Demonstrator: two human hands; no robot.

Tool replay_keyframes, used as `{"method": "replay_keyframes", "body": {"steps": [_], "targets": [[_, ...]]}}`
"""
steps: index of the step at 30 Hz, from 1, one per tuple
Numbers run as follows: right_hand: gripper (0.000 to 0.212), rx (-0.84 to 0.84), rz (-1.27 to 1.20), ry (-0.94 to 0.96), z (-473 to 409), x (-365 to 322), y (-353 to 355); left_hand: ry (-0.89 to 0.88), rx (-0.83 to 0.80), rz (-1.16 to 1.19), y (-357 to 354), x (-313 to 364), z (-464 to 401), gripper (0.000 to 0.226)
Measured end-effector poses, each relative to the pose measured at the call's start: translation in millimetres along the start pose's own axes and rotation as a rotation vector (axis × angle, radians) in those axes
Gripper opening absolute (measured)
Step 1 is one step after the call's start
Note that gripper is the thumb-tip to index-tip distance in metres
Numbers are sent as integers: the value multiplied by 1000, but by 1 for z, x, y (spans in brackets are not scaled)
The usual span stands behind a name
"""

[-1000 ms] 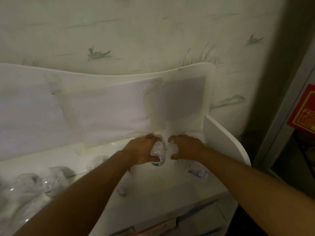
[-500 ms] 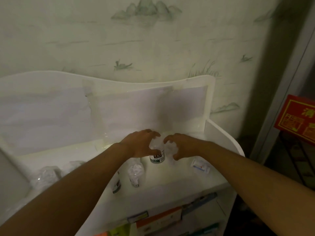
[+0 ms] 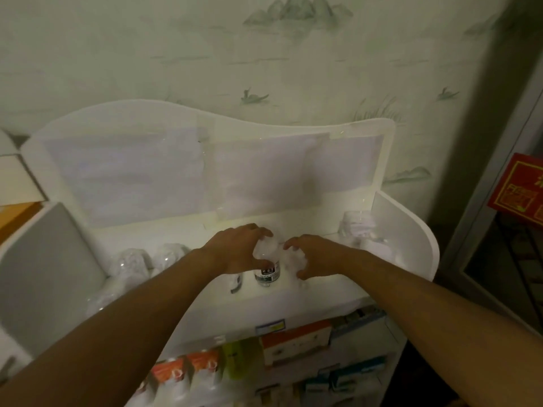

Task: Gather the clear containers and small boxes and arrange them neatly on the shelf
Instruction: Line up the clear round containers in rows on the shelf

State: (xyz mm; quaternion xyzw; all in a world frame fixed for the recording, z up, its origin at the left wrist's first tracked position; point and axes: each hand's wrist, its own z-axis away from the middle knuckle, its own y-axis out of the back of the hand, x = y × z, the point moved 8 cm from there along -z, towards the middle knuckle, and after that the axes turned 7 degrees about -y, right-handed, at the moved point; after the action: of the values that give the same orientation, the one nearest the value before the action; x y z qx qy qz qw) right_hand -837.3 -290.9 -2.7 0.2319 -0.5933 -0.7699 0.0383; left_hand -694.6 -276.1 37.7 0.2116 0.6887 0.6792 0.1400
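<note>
Head view, dim light: two bare forearms stretched over the top of a white shelf (image 3: 323, 292) set against wallpaper printed with faint hills and birds. Left hand (image 3: 238, 249) curled round a clear labelled container (image 3: 266, 264), thumb low on its near side and fingers (image 3: 261, 230) over its top, container upright on the shelf surface near the middle. Right hand (image 3: 316, 255) just beside it, fingers (image 3: 293, 242) bent in a loose claw around a second clear container (image 3: 293, 257) washed out by glare; whether closed on it or only cupping it cannot be told. More clear containers (image 3: 132, 261) bunched at the left end of the same surface, another clear jar (image 3: 357, 227) standing in the back right corner against the curved side panel. Small dark-edged item (image 3: 236, 284) lying just under the left wrist, too blurred to name. Pale taped sheets (image 3: 264, 174) across the wavy back panel. Below, on the lower tier, a row of small boxes (image 3: 295, 340) in orange, green and blue, upright and packed side by side. Red printed sign (image 3: 520, 189) at the far right edge.
</note>
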Motion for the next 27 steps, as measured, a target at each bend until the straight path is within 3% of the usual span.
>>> {"method": "replay_keyframes", "body": {"steps": [12,27], "targets": [[67,61,52,14,0,-50,-62,129,-51,-41,-51,-55,83,71],[68,83,68,22,-1,-39,-66,140,-85,-124,-72,-40,72,71]]}}
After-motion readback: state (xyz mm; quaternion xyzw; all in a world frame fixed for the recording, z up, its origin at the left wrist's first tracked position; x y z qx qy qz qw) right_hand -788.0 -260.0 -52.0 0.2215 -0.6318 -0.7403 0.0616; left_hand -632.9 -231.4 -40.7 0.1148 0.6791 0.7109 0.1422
